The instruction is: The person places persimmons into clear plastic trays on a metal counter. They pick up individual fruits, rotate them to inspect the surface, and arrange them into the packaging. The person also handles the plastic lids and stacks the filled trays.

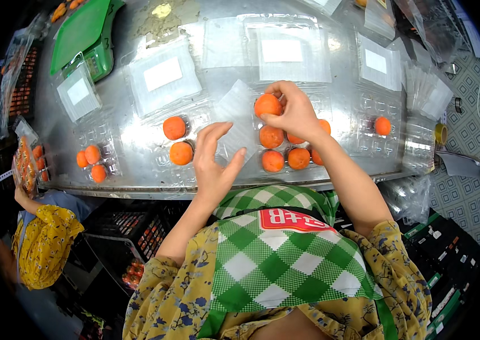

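My right hand (294, 108) grips a round orange fruit (268, 105), apparently a persimmon or tomato, at the upper left corner of a clear plastic clamshell tray (316, 102). Several more such fruits (272, 161) sit in that tray, some partly behind my right forearm. My left hand (214, 157) is empty, thumb and fingers apart, over a loose translucent sheet (236, 106). Just left of it, another clear tray (155, 148) holds two orange fruits (174, 128). The lids of both trays lie folded back, each with a white pad bearing a blank-looking label.
A green scale (80, 38) stands at the back left. Further trays lie at left (112, 148) and right (365, 146) on the metal table (138, 127). A co-worker's hand (22, 196) holds a filled pack at far left. Black crates (127, 225) stand below; a tape roll (441, 134) is at right.
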Demonstrator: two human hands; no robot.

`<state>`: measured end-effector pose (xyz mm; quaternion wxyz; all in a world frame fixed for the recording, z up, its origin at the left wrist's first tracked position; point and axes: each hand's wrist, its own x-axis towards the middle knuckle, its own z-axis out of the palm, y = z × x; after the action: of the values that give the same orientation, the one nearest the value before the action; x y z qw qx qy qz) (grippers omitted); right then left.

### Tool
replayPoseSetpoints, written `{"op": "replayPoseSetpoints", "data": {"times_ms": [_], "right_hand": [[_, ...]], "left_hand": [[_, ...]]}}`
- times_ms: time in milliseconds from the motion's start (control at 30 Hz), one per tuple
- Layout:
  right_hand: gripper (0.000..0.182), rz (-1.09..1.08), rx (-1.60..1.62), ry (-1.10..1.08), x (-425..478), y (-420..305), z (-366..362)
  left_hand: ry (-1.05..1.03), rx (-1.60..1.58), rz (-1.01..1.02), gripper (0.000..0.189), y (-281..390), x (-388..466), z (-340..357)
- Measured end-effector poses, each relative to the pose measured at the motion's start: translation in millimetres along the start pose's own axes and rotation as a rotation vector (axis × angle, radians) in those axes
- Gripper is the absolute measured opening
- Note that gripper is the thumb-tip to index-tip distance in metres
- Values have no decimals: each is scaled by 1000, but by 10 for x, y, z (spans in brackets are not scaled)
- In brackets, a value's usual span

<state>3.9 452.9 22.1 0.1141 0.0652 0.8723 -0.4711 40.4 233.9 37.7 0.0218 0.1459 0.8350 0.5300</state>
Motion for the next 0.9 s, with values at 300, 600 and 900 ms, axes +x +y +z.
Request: {"op": "replayPoseSetpoints", "data": {"times_ms": [300, 600, 900], "right_hand": [[39, 253, 1202, -436, -394, -174, -66], [53, -212, 413, -56, -529, -285, -319], [65, -461, 139, -185, -634, -516, -273]], "left_hand": [[-251, -426, 36, 70, 68, 255, 99], [-394, -1389, -643, 64, 101, 95, 134], [-529, -1535, -727, 63, 131, 15, 210]]}}
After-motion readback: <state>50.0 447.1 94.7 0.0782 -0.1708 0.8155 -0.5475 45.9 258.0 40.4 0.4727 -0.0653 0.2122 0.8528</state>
